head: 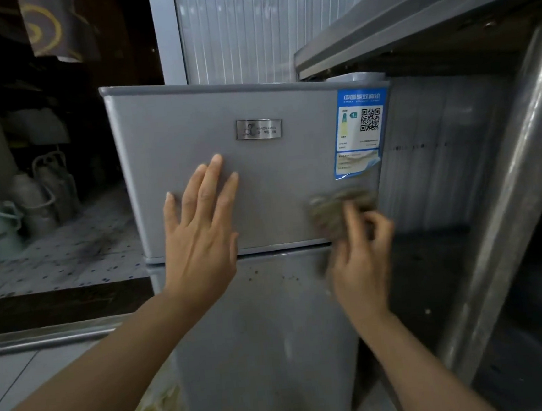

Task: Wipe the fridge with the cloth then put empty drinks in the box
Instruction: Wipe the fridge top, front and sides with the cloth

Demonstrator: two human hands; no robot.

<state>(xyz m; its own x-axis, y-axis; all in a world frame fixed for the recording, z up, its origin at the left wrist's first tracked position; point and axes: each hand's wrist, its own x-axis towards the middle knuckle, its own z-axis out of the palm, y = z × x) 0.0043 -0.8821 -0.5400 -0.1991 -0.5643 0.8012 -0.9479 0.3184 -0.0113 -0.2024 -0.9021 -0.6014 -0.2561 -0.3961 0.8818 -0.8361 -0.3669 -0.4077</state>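
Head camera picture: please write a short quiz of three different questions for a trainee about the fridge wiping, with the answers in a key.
1. True or false: the left hand lies flat and open on the upper door of the fridge.
2. Which hand holds the cloth? A) the left hand B) the right hand C) neither
3. Fill in: the blue label sits at the upper ______ corner of the upper door, as the camera sees it.

Key
1. True.
2. B. The cloth is pressed against the upper door near its lower right corner, below the blue label.
3. Right. Its bottom edge is peeling.
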